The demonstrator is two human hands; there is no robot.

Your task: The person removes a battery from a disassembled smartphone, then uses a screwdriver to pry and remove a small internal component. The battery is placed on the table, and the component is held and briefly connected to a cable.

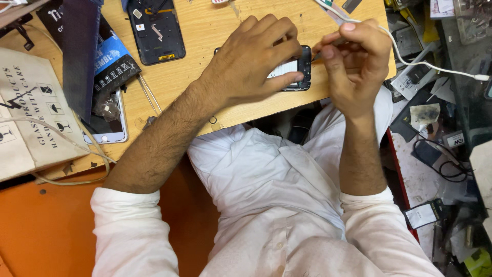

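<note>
Workbench of pale wood (215, 31) carries everything. Your left hand (256, 61) clamps the opened black phone with its white inner panel exposed (297, 69) near the bench's front edge; your right hand (356, 56) pinches a thin metal tool (322, 54) at its corner.

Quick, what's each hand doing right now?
Left hand: closed over the opened phone, holding it down on the wooden board.
Right hand: closed, pinching a thin tool at the phone's edge.
</note>
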